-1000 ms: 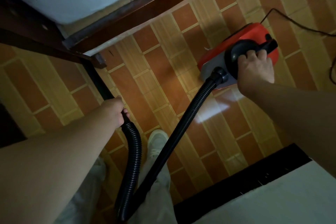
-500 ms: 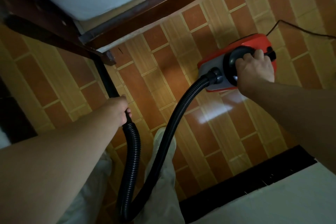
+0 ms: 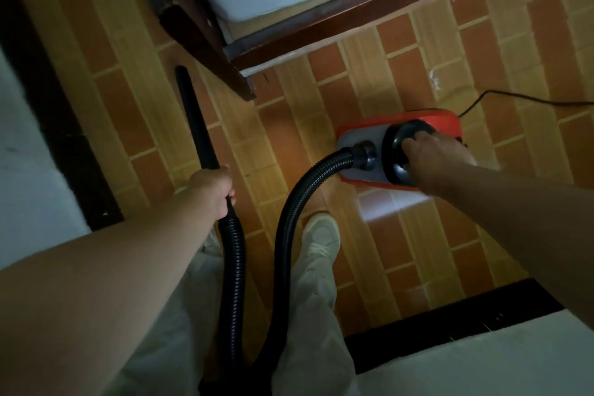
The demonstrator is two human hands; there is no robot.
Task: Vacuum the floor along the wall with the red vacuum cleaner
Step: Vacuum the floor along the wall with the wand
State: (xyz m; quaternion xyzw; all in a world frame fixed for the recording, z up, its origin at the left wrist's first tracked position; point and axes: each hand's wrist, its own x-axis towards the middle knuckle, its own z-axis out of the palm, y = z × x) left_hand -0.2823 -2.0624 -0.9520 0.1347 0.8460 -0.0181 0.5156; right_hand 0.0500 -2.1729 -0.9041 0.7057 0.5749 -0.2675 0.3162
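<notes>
Head view: nozzle (image 3: 193, 119) tip near bed-frame corner (image 3: 239, 87); open tiles (image 3: 289, 145) beside vacuum cleaner (image 3: 432, 116).

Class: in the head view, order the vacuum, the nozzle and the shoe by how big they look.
Largest: vacuum.
Then nozzle and shoe, too alike to rank: the nozzle is longer but thinner, and the shoe lies partly under the trouser leg.

The person shows bare forearms (image 3: 106, 273), loose pale trousers (image 3: 316, 325) and a light lace-up shoe (image 3: 321, 236).
</notes>
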